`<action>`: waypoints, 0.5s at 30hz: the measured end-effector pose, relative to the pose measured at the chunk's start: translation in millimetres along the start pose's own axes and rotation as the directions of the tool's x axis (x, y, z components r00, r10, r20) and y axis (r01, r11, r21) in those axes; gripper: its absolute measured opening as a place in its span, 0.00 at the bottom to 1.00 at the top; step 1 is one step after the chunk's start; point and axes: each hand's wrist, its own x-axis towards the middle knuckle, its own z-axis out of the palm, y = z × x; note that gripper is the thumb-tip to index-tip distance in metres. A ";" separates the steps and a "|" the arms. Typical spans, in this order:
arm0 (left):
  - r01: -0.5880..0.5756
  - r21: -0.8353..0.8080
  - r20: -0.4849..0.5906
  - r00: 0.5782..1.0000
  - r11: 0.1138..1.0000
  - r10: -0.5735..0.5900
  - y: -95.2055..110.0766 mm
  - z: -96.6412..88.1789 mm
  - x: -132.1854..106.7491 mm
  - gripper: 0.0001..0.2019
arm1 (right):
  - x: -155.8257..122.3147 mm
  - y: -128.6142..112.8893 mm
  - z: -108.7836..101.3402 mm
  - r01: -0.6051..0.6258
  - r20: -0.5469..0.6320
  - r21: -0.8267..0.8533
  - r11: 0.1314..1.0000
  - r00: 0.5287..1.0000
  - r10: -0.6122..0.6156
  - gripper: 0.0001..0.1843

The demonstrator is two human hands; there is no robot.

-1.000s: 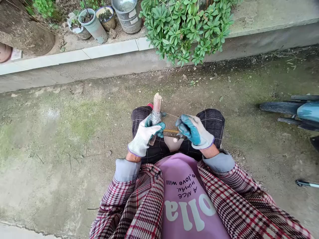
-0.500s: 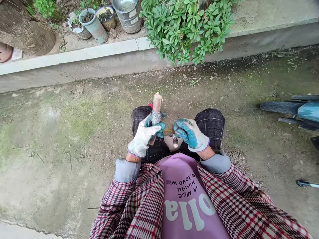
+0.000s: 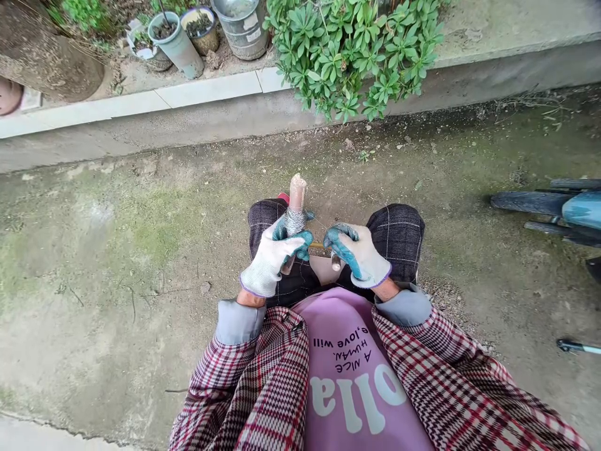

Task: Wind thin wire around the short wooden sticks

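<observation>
My left hand point(image 3: 275, 257), in a white glove with a teal palm, is closed round a thick wooden stick point(image 3: 297, 193) that points away from me. Thin grey wire point(image 3: 295, 222) is wound in many turns about the stick's middle, just above my fingers. A fine strand runs from these turns towards my right hand point(image 3: 364, 254), gloved the same way. Its fingers are curled around a shorter, thinner stick point(image 3: 335, 263), whose pale end sticks out below them; much of it is hidden. Both hands are above my lap, a little apart.
A low concrete ledge point(image 3: 188, 125) crosses ahead, bearing a leafy bush point(image 3: 352, 56), a metal bucket point(image 3: 244, 31) and plant pots point(image 3: 176, 47). At right are a dark wheel point(image 3: 528, 201) with a blue guard and a thin handle point(image 3: 582, 346). Something yellow point(image 3: 319, 245) shows between my knees.
My right hand has shifted slightly left and turned, and the short stick's end has swung a little right and up. My left hand and the thick stick are almost where they were.
</observation>
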 end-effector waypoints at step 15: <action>0.039 0.018 -0.089 0.995 0.999 -0.037 3.7 9.3 -0.3 0.24 | 1.9 19.5 -6.2 -0.045 -0.007 -0.032 0.998 0.999 0.044 0.21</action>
